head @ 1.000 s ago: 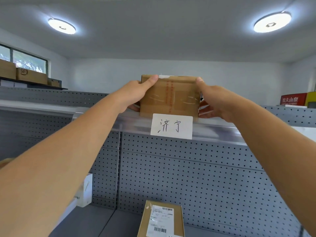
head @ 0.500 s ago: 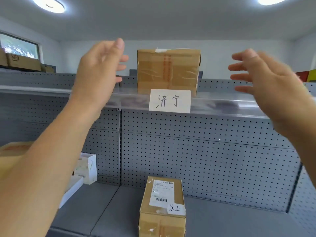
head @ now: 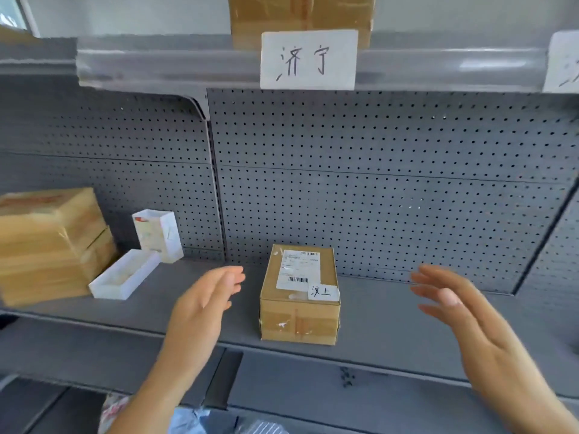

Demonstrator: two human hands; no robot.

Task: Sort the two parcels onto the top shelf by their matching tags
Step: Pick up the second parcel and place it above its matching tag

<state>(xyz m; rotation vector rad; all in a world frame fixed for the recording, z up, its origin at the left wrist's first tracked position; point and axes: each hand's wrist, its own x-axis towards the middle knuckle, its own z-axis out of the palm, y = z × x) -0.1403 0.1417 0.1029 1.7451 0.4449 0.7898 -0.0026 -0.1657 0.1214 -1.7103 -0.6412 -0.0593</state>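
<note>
At nine o'clock on the middle shelf sit stacked cartons and two small white boxes, apart from the work. The left hand hovers open and empty, fingers spread, just left of the second parcel, not touching it. That parcel stands at the centre of the middle shelf, bearing a handwritten tag. At twelve o'clock the first parcel rests on the top shelf behind its paper tag, so half the job looks done. At three o'clock the right hand is likewise open and empty. Another tag shows at two o'clock, possibly this parcel's spot.
</note>
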